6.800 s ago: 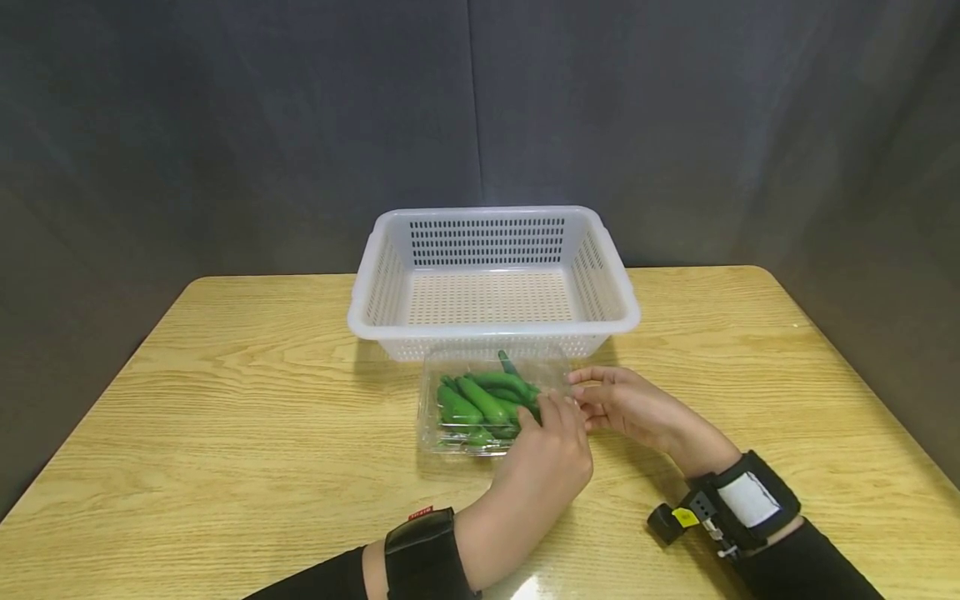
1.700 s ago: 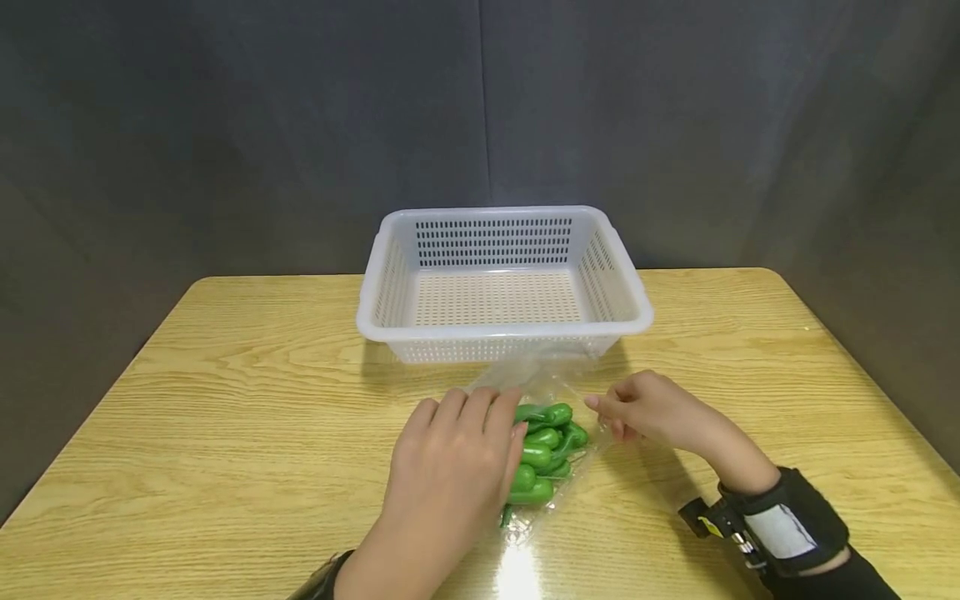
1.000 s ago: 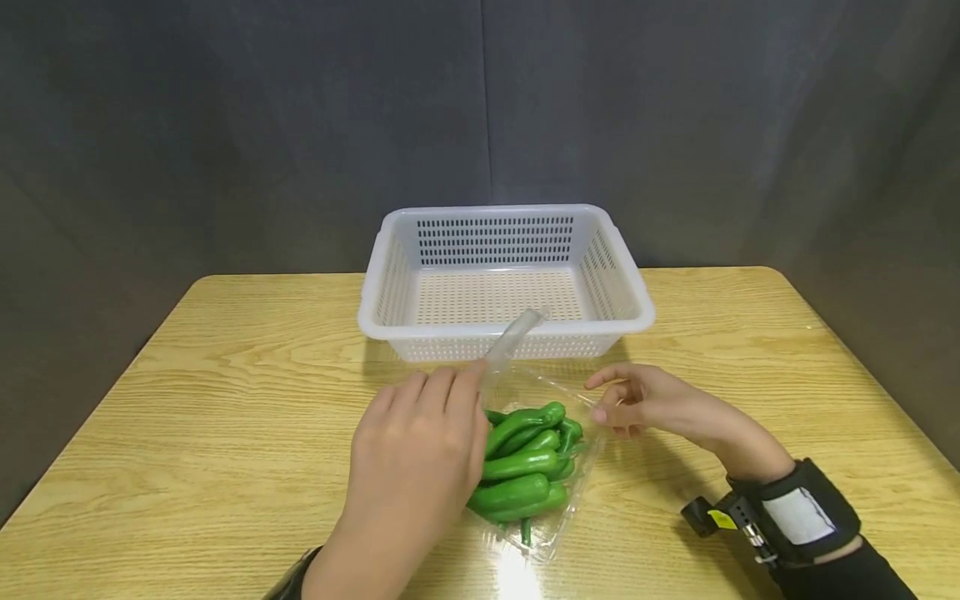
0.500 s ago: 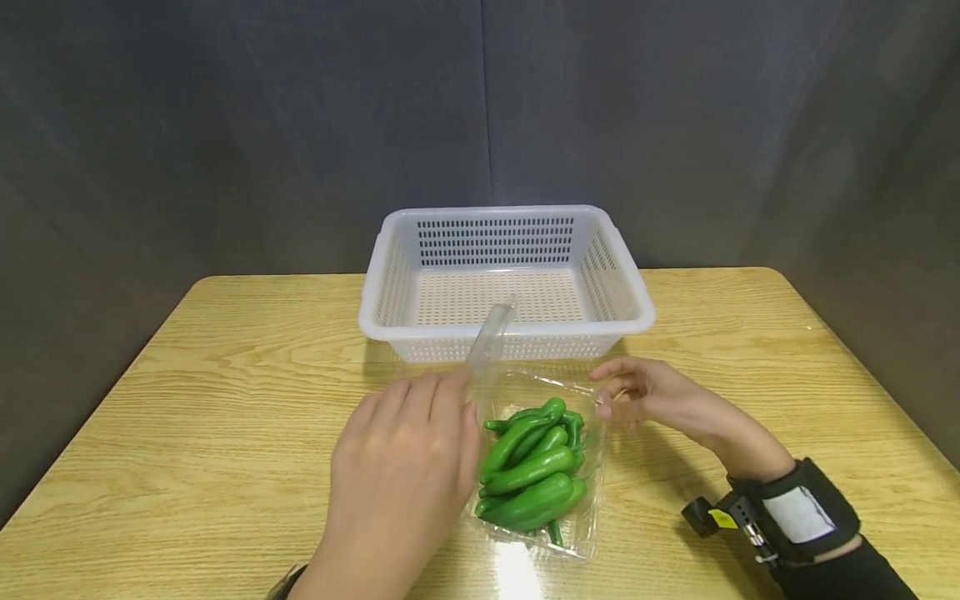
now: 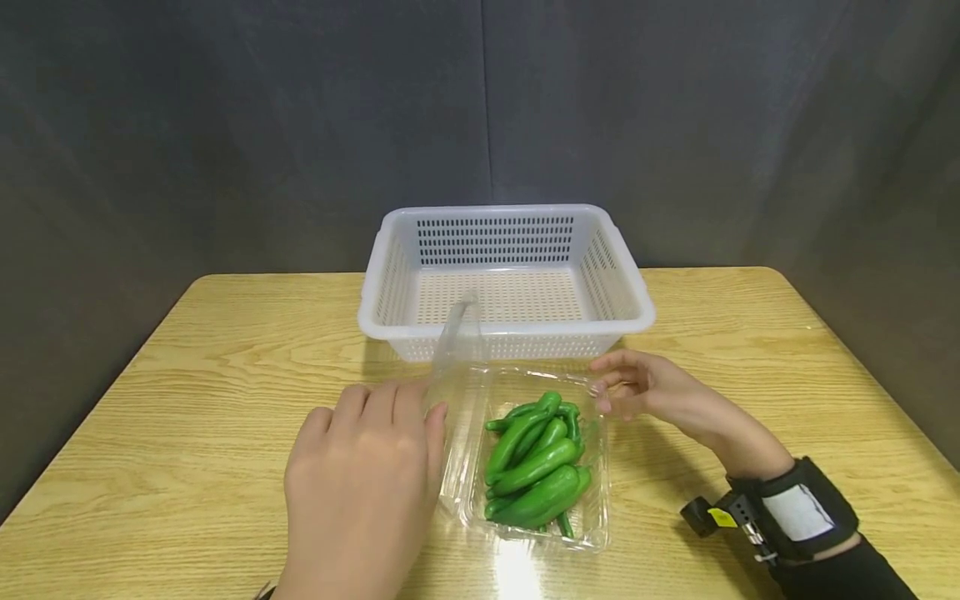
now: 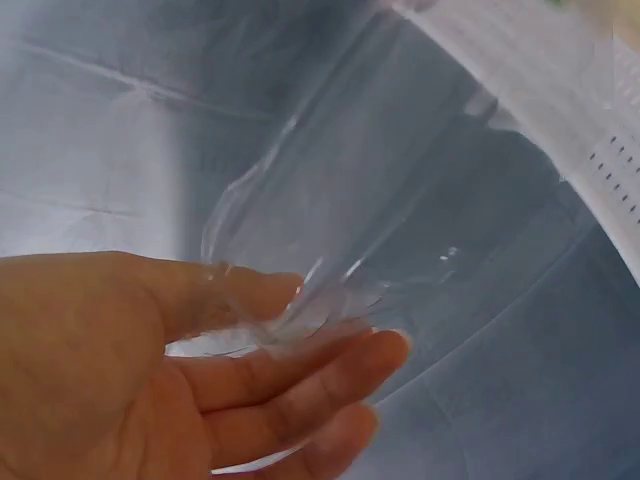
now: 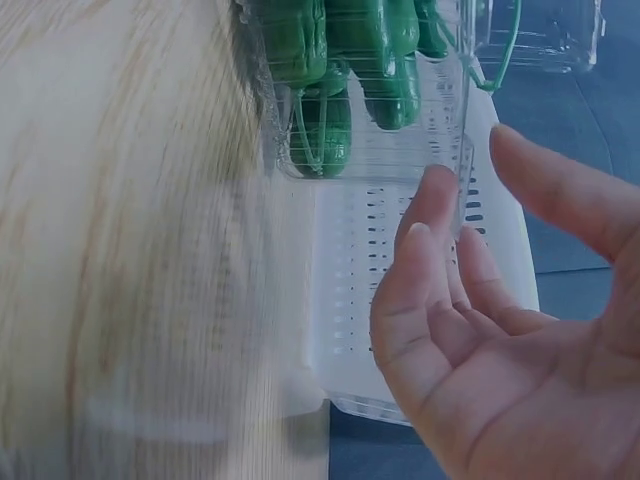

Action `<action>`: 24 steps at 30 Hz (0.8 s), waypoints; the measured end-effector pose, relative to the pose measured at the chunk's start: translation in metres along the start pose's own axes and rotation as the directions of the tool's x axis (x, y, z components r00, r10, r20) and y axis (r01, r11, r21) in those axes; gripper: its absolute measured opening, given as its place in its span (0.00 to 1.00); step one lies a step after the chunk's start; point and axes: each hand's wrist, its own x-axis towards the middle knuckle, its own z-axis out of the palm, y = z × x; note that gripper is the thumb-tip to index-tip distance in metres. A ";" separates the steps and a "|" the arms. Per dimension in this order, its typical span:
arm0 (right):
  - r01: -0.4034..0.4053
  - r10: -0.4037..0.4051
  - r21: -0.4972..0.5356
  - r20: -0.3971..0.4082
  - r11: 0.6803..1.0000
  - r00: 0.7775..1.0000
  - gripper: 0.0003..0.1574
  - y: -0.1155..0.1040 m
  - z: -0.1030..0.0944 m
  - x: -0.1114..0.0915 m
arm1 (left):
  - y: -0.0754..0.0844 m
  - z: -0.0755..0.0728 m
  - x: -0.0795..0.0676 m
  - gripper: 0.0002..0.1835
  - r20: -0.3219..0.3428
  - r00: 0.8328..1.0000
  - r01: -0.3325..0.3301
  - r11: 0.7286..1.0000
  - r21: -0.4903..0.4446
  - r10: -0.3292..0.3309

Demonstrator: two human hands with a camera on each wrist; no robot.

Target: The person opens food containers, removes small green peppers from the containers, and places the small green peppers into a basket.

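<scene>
My left hand (image 5: 360,475) pinches the raised lid (image 5: 459,358) of a clear plastic clamshell box (image 5: 596,533). In the left wrist view, thumb and forefinger close on the lid's (image 6: 330,200) edge, with the other fingers loosely bent. Several green peppers (image 5: 528,471) lie piled in the box's bottom half. At its far right corner is my right hand (image 5: 645,390), fingers loosely bent. The right wrist view has the right hand's (image 7: 500,340) fingertips right at the box's rim, the thumb standing apart from them.
A white slotted basket (image 5: 495,330) stands just behind the clamshell, and the lid's far end overlaps its front rim in the head view. Beneath both is a wood-grain table (image 5: 187,433). A dark grey curtain (image 5: 300,133) hangs behind the table.
The clamshell, closed at first, has been turned and opened. My left hand has swung the lid up and leftward, uncovering the peppers. My right hand has stayed near the right corner.
</scene>
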 end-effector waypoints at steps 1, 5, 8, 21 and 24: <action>0.004 -0.004 -0.007 0.005 1.000 1.000 0.41 0.000 0.000 0.000 | -0.001 -0.001 0.000 0.17 -0.002 1.000 0.004 1.000 0.012 -0.004; 0.002 -0.001 -0.015 0.029 1.000 1.000 0.43 -0.001 0.001 -0.001 | -0.006 -0.002 0.000 0.17 0.018 0.999 0.026 0.999 0.034 -0.027; -0.006 0.006 -0.007 0.051 1.000 0.999 0.45 -0.001 0.002 -0.002 | -0.010 -0.003 -0.001 0.19 0.065 0.997 0.037 0.998 0.050 -0.040; 0.015 -0.015 0.014 0.004 1.000 1.000 0.42 0.002 0.003 -0.001 | -0.025 -0.011 -0.005 0.22 0.180 0.983 0.029 0.997 0.078 -0.043; 0.007 -0.007 -0.004 -0.026 1.000 1.000 0.39 0.002 0.002 0.001 | -0.029 -0.011 -0.007 0.23 0.229 0.973 0.008 0.996 0.093 -0.029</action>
